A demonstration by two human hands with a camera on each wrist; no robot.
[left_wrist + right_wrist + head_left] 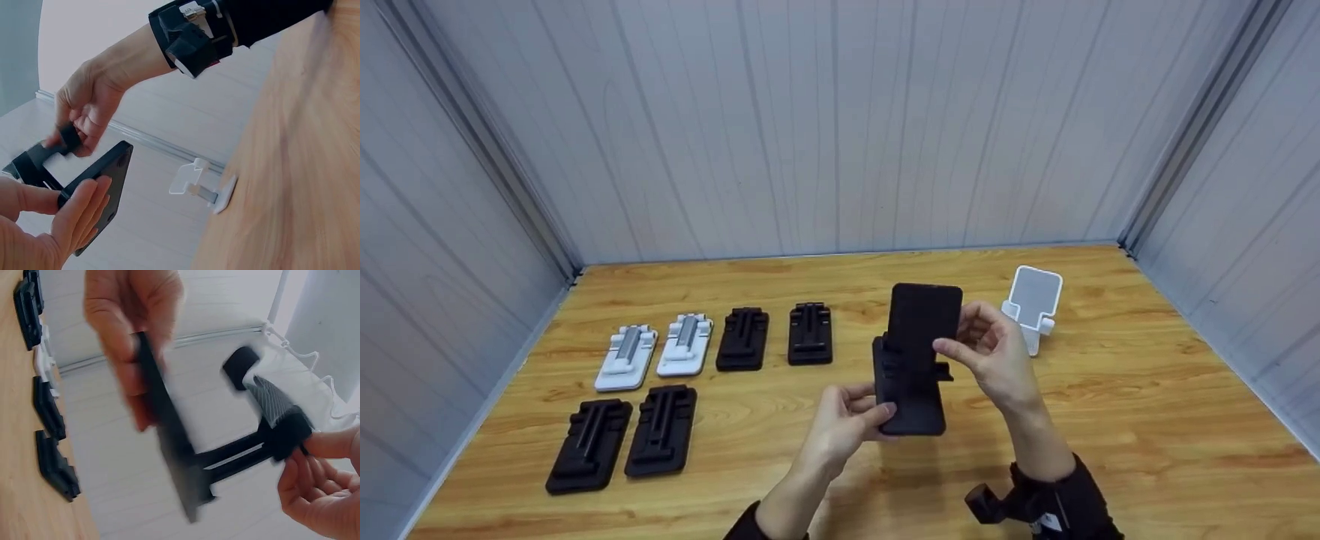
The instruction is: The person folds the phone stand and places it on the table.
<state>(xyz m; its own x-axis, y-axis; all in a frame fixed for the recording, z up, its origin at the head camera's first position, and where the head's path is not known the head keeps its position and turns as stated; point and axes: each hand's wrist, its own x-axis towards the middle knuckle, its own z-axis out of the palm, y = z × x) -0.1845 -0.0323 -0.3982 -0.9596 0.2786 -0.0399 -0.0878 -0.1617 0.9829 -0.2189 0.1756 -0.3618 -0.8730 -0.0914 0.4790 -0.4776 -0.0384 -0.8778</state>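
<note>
A black folding phone stand [922, 322] is held up between both hands above the table, partly unfolded. My left hand [840, 424] grips its flat base [112, 180] at one end, thumb on one face and fingers on the other. With thumb and fingers, my right hand [997, 356] pinches the cradle end [289, 430] of the stand. Two arms [236, 455] join base and cradle in the right wrist view. Behind the right hand stands an unfolded white phone stand [1036, 292], partly covered by that hand in the head view.
On the table's left lie folded stands: two white ones [626, 358] and several black ones [660, 431]. Pale panel walls [825, 135] enclose the wooden table [765, 450] at the back and both sides.
</note>
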